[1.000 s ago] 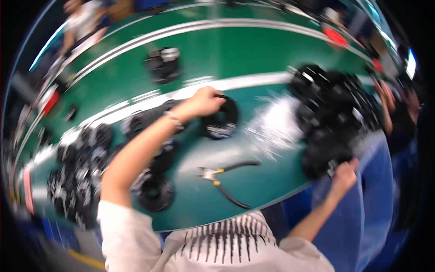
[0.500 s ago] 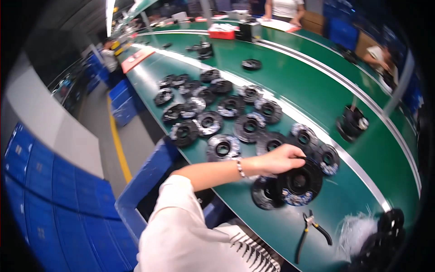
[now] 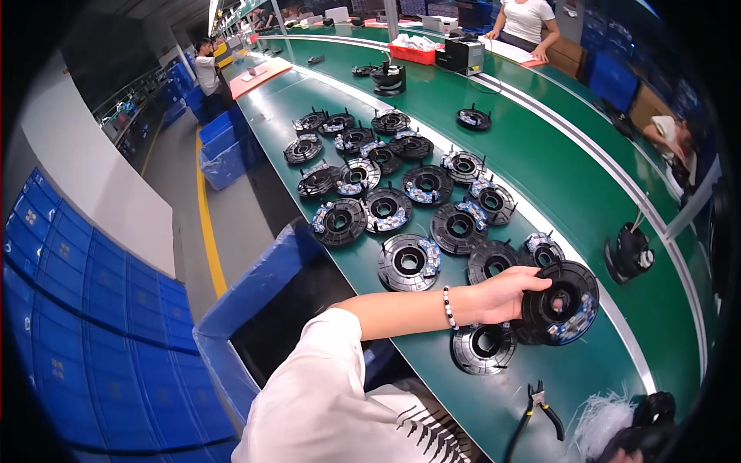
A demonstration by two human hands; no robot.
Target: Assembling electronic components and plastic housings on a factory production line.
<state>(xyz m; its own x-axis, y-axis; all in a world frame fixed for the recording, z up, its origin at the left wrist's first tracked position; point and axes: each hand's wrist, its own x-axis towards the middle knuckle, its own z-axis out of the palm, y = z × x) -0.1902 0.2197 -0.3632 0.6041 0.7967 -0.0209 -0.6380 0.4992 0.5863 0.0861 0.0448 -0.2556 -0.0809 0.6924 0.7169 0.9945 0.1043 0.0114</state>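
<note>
My left hand (image 3: 505, 297) is closed on the left rim of a black round plastic base (image 3: 562, 302), thumb on top. A circuit board with blue parts sits along its lower right edge. The piece is tilted above the green worktop, and another black base (image 3: 485, 349) lies flat just below my wrist. Nearer the lower edge are side cutters (image 3: 537, 409) with black and yellow handles, jaws pointing away. A small patch of my right hand (image 3: 627, 457) shows at the bottom right, beside a dark object (image 3: 654, 413); its fingers cannot be made out.
Several similar bases (image 3: 409, 262) cover the worktop (image 3: 340, 266) beyond my arm. A pile of thin clear plastic strips (image 3: 600, 420) lies right of the cutters. A blue bin (image 3: 262, 270) stands against the left edge. Across the line, a person (image 3: 526, 23) stands near a red tray (image 3: 413, 52).
The view has shifted. My left hand has moved a little right and away with the base, now holding it by its left side rather than the top. A bit of my right hand has appeared.
</note>
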